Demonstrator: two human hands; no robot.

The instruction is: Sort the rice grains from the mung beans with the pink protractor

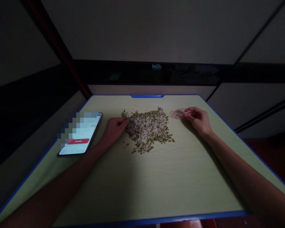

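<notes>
A loose, flat pile of small green beans mixed with pale grains [147, 126] is spread over the middle of the table [156, 183]. My left hand [115, 128] is at the pile's left edge, its fingertips pressed together among the grains. Whatever they pinch is too small or hidden to name. To the right of the pile, my right hand [198, 120] grips a clear, rounded plastic piece [177, 114] between thumb and fingers. It looks like a shallow see-through container lying low over the table, with a pinkish tint inside; its exact kind is unclear.
A phone [80, 136] with a lit screen lies at the table's left side, beside my left forearm. The tabletop has a blue edge, with a blue handle-like strip [147, 96] at the far side. Pale cabinet panels [152, 31] stand behind it in dim light.
</notes>
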